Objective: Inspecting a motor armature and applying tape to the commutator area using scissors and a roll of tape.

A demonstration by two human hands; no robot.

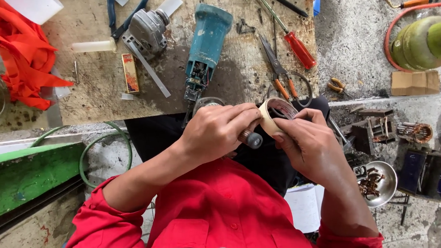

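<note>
left hand point(219, 130): fingers closed on shaft part point(250, 138) | right hand point(307, 144): fingers pinching tape roll point(272, 114) | teal tool body point(204, 49) on bench point(95, 88)

On the desk point(95, 88), the tool body point(205, 46) lies between the gear head point(147, 30) on its left and scissors point(277, 69) and screwdriver point(296, 47) on its right.

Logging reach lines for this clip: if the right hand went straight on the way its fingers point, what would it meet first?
The right hand points up-left at the tape roll already in its grip; just beyond lies the left hand. Depth looks shared, so probably contact at once.
</note>
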